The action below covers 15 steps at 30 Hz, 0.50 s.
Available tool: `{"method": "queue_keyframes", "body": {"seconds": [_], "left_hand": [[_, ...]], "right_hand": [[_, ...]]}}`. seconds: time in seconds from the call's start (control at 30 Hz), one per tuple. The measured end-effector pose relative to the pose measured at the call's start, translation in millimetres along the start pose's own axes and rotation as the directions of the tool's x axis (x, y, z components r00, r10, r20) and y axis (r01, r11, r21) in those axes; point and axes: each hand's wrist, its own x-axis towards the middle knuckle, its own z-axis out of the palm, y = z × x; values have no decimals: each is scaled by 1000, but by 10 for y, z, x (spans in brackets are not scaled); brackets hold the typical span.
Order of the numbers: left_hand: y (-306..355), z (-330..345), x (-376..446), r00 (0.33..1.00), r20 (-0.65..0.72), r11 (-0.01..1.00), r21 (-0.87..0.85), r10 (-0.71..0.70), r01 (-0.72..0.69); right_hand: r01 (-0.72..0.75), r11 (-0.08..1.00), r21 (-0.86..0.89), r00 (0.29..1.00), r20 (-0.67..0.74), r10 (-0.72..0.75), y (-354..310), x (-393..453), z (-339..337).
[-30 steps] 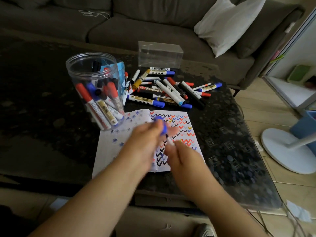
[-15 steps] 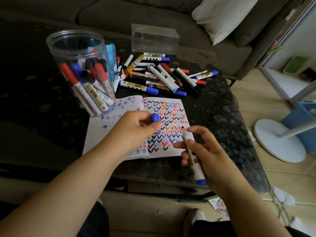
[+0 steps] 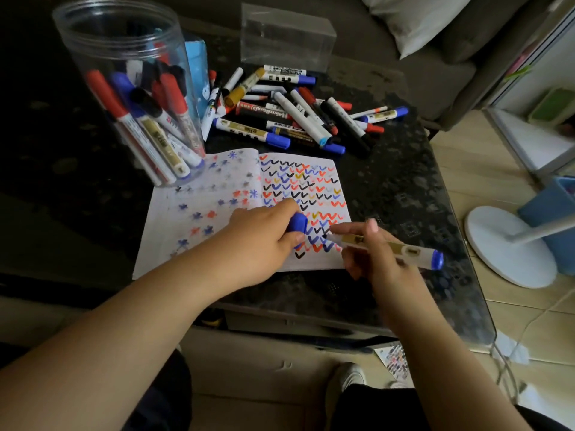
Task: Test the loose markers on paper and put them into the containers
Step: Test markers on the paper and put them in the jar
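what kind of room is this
Probably a home living room: a grey sofa with a white cushion behind a dark glass coffee table, and a standing fan's base on tiled floor.

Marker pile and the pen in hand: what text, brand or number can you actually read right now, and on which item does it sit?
"WhiteBoard", upside down to this view, on the red-and-black marker in the loose pile.
Gold labels on the uncapped marker held by the right hand: too blurred to read.
Print on the markers in the clear jar: too small to read.
Paper: only check marks and stars, no words.

Home liv. rm – sofa (image 3: 404,42), cushion (image 3: 413,17)
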Motion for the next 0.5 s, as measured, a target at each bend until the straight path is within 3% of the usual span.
{"method": "queue_keyframes", "body": {"seconds": [0.1,0.5], "left_hand": [[-1,23,14,1000,-3,999,52,11,-11],[-24,43,57,1000,-23,998,70,-5,7]], "right_hand": [[47,989,-140,999,-13,-50,-27,17,62],[162,962,-219,985,-22,-171,194,77,180]]}}
